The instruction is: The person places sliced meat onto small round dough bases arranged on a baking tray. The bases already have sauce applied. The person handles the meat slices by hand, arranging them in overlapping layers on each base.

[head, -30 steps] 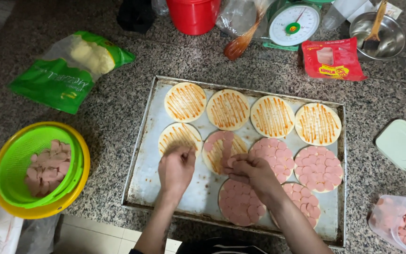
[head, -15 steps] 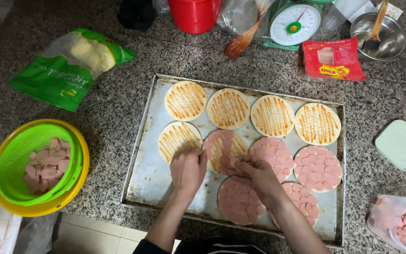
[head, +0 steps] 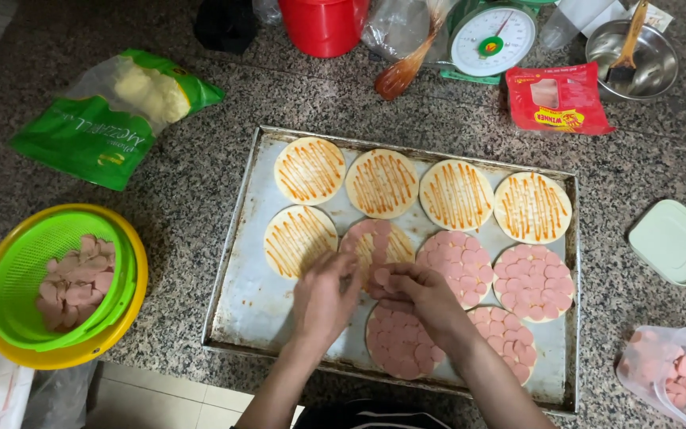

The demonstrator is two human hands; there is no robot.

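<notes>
A: Where were the two hands at that moment?
B: Both sat over the metal baking tray (head: 232,310), close together near its lower middle. The left hand (head: 323,298) had its fingers curled and drawn together, tips pointing at the half-covered round base (head: 379,238) in the second row. The right hand (head: 418,294) lay just beside it, fingers bent inward; it seemed pinched on pink sausage slices (head: 380,278), but I could not tell how many.

A: And that base, how did it look?
B: It lay in the tray's middle row, second from the left, striped with orange sauce, with slices along its upper and left edge only. The base to its left (head: 299,238) carried sauce alone.

A: What about the others?
B: Four sauce-striped bases (head: 383,183) filled the top row. To the right of the hands were two bases fully covered in pink slices (head: 533,282), and two more covered ones (head: 398,345) lay in the bottom row, partly under the right wrist.

A: Anything off the tray?
B: A green colander (head: 21,270) set inside a yellow bowl held more sausage slices, at the left on the speckled stone counter (head: 184,183). A green bag of shredded cheese (head: 113,119) lay above it. At the top stood a red container (head: 323,24), a kitchen scale (head: 492,36), a red packet (head: 557,99) and a steel bowl (head: 653,56) with a spatula. On the right sat a pale green lid (head: 672,242) and a clear bag of slices (head: 668,373)
</notes>
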